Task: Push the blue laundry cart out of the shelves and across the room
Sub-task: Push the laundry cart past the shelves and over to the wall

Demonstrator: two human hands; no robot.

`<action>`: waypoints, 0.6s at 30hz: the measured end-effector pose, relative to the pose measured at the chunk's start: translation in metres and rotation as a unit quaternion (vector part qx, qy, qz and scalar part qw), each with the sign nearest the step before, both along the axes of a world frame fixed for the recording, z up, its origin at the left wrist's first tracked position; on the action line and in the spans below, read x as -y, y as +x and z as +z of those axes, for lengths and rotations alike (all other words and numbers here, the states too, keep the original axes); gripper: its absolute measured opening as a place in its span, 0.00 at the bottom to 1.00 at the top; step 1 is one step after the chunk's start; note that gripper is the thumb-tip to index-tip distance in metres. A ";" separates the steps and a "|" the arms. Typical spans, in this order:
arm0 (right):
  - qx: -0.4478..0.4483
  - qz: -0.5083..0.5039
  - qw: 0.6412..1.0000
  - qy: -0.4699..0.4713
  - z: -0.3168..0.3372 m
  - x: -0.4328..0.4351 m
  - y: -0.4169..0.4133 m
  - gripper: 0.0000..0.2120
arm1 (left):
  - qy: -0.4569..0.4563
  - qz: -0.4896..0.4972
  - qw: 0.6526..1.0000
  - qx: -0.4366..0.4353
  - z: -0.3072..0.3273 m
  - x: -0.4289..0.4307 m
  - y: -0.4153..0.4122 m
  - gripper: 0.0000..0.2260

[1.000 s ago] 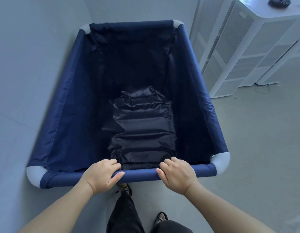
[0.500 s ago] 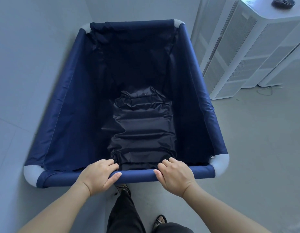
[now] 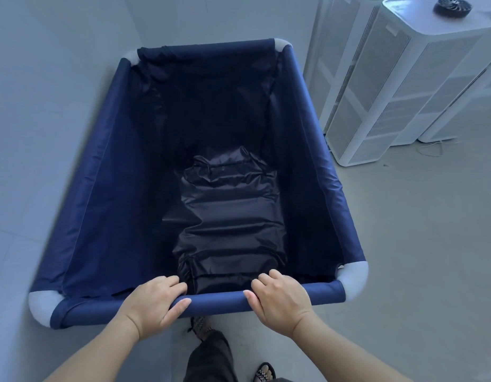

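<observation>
Your left hand (image 3: 156, 306) and right hand (image 3: 280, 301) both wrap the near rail of the blue laundry cart (image 3: 101, 202), which stands beside white, probably perforated, units (image 3: 376, 92).

My blue laundry cart (image 3: 106, 188) has matt woven cloth walls, a glossy, wrinkled dark liner (image 3: 228, 216) and smooth grey plastic corner joints (image 3: 353, 277). The floor (image 3: 418, 244) looks matt.

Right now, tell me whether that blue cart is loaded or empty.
Empty. The blue laundry cart shows only its own dark wrinkled liner at the bottom; no laundry lies inside. Both hands grip its near rail.
</observation>
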State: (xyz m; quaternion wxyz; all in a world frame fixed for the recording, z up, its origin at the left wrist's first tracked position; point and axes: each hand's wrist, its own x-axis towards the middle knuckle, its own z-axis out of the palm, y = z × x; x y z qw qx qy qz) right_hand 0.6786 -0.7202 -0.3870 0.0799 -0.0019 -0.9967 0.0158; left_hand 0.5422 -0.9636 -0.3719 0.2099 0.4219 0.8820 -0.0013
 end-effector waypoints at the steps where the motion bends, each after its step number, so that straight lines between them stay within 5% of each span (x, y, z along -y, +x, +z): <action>1: 0.005 -0.005 1.000 -0.005 0.001 0.000 -0.001 0.20 | -0.006 -0.002 1.000 0.000 0.001 0.000 -0.001 0.30; 13: 0.041 -0.033 0.998 -0.032 0.008 -0.002 -0.010 0.19 | -0.020 -0.004 1.000 0.012 0.004 -0.004 -0.006 0.28; 18: 0.037 -0.030 0.998 -0.029 0.010 -0.006 -0.010 0.19 | -0.024 -0.002 0.999 0.024 0.003 -0.007 -0.004 0.18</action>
